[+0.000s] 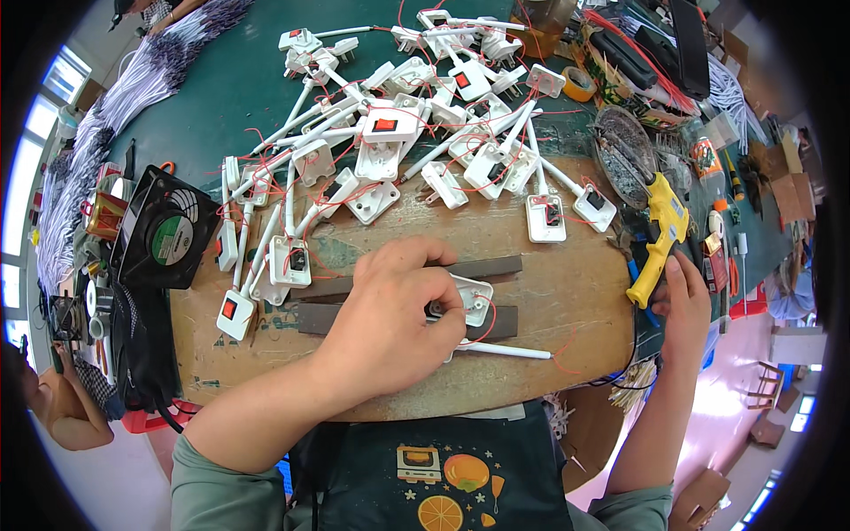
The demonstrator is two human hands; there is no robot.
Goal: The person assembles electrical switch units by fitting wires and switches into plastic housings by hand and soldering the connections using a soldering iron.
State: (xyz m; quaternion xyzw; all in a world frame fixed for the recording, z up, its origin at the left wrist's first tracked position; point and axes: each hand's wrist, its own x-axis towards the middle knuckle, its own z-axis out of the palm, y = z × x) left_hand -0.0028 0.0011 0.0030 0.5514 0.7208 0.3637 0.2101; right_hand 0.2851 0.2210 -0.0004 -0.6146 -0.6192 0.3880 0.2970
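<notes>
In the middle of the board my left hand (398, 305) bends over a small white plastic housing (476, 301), thumb and forefinger curled together at its left end. What they pinch is hidden by the fingers. A thin red wire runs out of this housing. It sits between dark grey bars (496, 322), and a white tube (509, 350) lies just in front of them. At the right, my right hand (686, 305) is beside the handle of a yellow soldering gun (662, 232), its fingers apart and not wrapped round it. The gun's front end points toward a round metal dish (624, 150).
Many white housings with red switches (385, 125) and red wires are heaped behind the bars. A black fan (168, 226) stands left. A roll of orange tape (579, 84) lies at the back right. White cable bundles (97, 133) line the left edge, near another person (71, 398).
</notes>
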